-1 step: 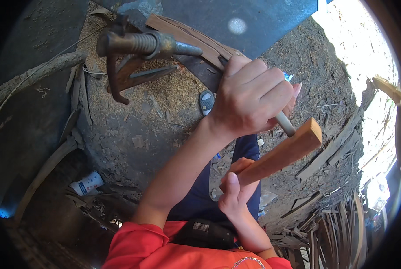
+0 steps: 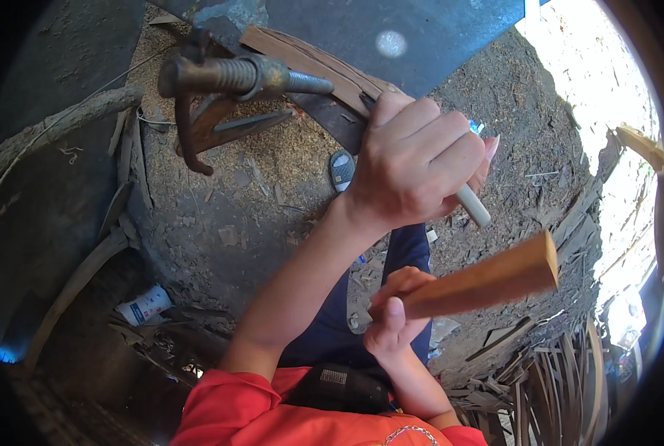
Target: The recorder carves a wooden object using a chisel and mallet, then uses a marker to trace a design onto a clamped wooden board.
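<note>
While our left hand clenches a pale handle at one o'clock, our right hand grips the wooden block at four o'clock; it looks stiff, light, best held low.

Harsh daylight from the far right: dirt ground there is blown out near white, detail lost. Left side sits in deep shade, almost black near the rim. Wooden block is sunlit and sharp; the left hand casts a soft shadow on the sawdust. Heavy fisheye bend and dark vignette at the edges. A pale flare spot sits on the grey sheet.
</note>
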A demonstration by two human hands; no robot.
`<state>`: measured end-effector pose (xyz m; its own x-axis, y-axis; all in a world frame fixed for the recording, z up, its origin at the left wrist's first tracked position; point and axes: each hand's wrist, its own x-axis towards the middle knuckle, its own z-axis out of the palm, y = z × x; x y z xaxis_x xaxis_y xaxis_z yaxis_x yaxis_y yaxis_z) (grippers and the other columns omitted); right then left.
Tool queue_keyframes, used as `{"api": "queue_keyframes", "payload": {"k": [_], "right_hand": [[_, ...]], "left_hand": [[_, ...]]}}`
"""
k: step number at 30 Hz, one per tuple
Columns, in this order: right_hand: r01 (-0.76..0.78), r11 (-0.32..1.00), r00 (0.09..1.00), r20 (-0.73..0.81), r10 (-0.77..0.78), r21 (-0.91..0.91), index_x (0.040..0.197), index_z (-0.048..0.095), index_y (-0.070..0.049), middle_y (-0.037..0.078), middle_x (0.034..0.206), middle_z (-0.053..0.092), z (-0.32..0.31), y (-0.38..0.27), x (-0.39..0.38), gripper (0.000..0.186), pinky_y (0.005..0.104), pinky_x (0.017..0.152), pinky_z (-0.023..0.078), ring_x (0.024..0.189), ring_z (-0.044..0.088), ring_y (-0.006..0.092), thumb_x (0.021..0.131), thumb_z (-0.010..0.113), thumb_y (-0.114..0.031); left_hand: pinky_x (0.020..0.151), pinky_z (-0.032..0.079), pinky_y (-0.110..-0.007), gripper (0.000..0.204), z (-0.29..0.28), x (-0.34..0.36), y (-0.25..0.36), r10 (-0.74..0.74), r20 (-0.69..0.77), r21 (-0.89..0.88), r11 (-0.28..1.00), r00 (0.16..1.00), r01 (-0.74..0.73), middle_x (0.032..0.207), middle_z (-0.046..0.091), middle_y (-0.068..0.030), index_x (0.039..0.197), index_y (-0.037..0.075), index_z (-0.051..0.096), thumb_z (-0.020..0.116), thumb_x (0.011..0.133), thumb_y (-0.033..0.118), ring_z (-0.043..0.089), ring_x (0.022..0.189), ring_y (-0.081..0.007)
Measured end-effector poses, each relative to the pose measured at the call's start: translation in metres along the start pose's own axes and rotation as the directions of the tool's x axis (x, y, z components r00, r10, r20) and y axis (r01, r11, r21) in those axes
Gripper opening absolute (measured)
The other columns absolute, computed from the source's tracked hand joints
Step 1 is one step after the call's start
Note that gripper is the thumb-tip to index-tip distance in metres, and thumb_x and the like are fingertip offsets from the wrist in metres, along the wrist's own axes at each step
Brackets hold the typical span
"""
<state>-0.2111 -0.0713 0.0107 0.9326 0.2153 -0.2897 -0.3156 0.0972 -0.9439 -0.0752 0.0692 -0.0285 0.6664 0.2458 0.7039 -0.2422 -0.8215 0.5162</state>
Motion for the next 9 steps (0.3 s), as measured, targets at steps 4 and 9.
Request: {"api": "queue_keyframes", "payload": {"k": [4, 9], "right_hand": [[-0.046, 0.981, 0.993, 0.103, 0.066, -0.188, 0.094, 0.04, -0.006, 0.006, 0.065, 0.048, -0.005, -0.004, 0.005, 0.026, 0.025, 0.055, 0.032, 0.058, 0.042, 0.0126, 0.091, 0.055, -0.027], [-0.108, 0.986, 0.994, 0.051, 0.102, 0.131, 0.099, 0.042, -0.006, 0.008, 0.076, 0.051, -0.011, -0.009, 0.007, 0.028, 0.0284, 0.062, 0.045, 0.064, 0.05, 0.0185, 0.09, 0.062, -0.023]], "left_hand": [[0.057, 0.03, -0.034, 0.035, 0.006, 0.003, -0.001, 0.014, -0.012, 0.043, 0.999, 1.0, -0.014, 0.053, 0.039, -0.0011, 0.055, 0.012, 0.043, 0.071, 0.077, 0.011, 0.039, 0.047, -0.0199], [0.057, 0.029, -0.034, 0.036, 0.005, 0.006, 0.003, -0.071, -0.026, 0.087, 0.993, 0.997, 0.073, 0.054, 0.04, -0.0009, 0.056, 0.013, 0.044, 0.068, 0.082, 0.015, 0.039, 0.048, -0.0191]]}}
